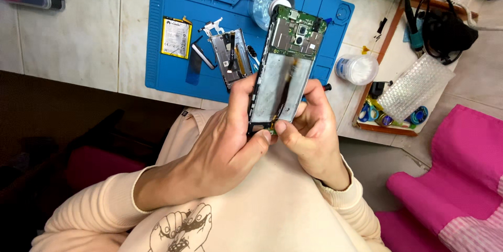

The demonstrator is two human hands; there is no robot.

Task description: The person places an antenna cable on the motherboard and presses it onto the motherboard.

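left hand (pixel 230 142) clasping opened phone chassis (pixel 285 68) by its left edge, right hand (pixel 312 131) pinching at its bottom end | done: back cover off, battery (pixel 175 38) out, lying beyond left hand on blue mat (pixel 157 63) beside metal frame part (pixel 230 55) | left: green circuit board (pixel 298 34) not yet removed | tiled worktop (pixel 78 26), wooden tray (pixel 390 129) right of hands, pink cushion (pixel 461 178) below.

A flat rectangular battery (pixel 175 37) with a yellow-and-white label lies at ten o'clock; a white, perhaps labelled tub (pixel 357 68) sits at two o'clock.

left hand (pixel 225 142), right hand (pixel 312 134), both gripping
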